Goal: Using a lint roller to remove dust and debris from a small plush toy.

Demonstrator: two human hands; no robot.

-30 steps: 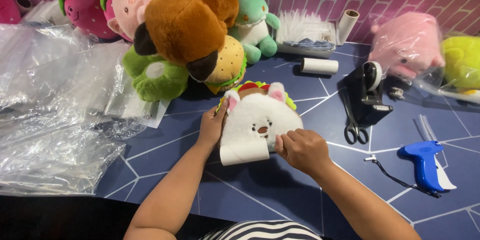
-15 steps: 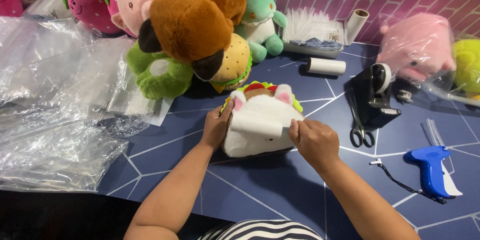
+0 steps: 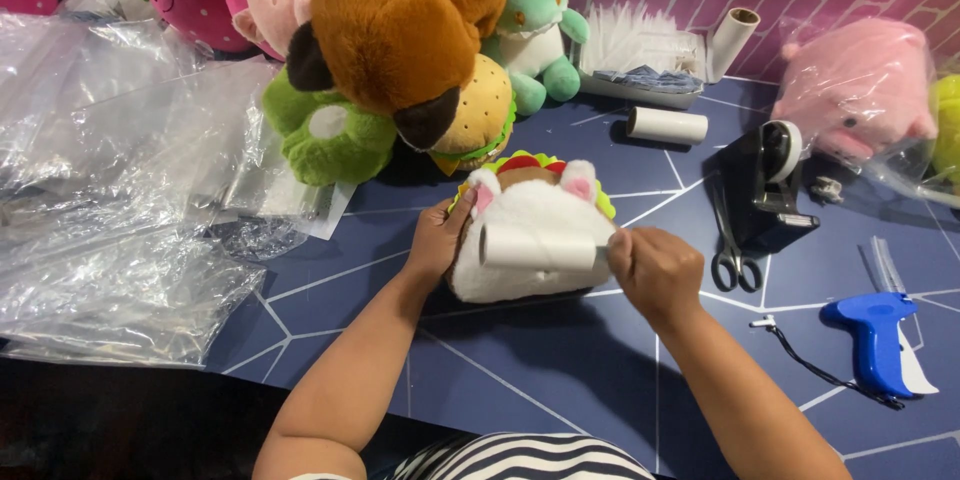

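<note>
Between both hands (image 3: 437, 240) (image 3: 655, 270): white plush (image 3: 530, 285); roller (image 3: 537, 249) atop.

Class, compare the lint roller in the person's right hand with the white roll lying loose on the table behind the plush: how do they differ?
The lint roller is gripped by the right hand and pressed on the white plush; the loose roll lies untouched on the table. The lint roller lies level in the picture; the loose roll is slightly slanted. Both are white cylinders.
</note>
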